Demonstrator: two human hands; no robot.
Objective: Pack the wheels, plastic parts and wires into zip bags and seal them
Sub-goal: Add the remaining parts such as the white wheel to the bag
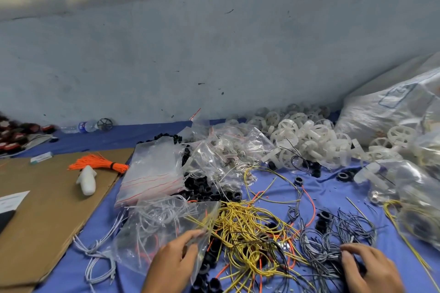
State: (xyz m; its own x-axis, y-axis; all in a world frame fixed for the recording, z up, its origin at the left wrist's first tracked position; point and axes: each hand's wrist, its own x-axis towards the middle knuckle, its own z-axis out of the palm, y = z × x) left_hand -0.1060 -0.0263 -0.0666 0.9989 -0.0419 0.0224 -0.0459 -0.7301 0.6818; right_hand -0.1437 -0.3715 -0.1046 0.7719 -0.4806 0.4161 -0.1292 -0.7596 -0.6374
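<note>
My left hand point(175, 261) pinches the rim of a clear zip bag point(152, 228) that lies on the blue cloth with white wires inside. A tangle of yellow wires point(247, 226) spreads just right of the bag. My right hand point(366, 266) rests on a heap of grey wires point(333, 242), fingers curled into them. White plastic wheels point(307, 135) are piled at the back right. Small black plastic parts point(204, 188) lie scattered behind the bag.
A stack of empty zip bags point(152, 171) lies mid-left, filled bags point(223, 150) behind it. Brown cardboard point(47, 207) on the left carries an orange wire bundle point(100, 162) and a white plastic piece point(87, 181). A large white sack point(390, 107) sits far right against the wall.
</note>
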